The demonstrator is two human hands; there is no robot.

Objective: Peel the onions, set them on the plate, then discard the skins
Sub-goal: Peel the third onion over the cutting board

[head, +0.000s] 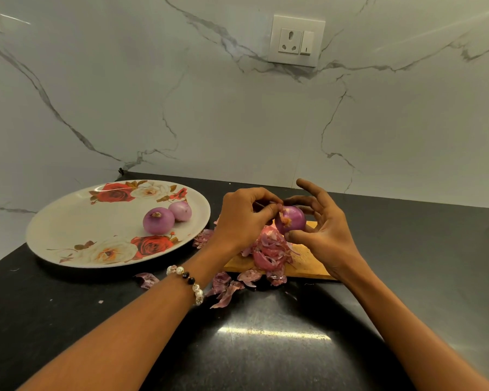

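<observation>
Two peeled onions [166, 218] sit on the plate [68, 221] while the right hand [325, 230] holds a third onion [291, 220] and the left hand [243, 218] pinches its skin.

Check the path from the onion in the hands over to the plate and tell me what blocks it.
Nothing visible blocks it. The onion is held above the cutting board; the plate lies left with bare space beside two peeled onions.

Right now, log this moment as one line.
step: peeling | right hand: holds onion | left hand: pinches its skin | plate: two peeled onions | skins: on board, counter
</observation>
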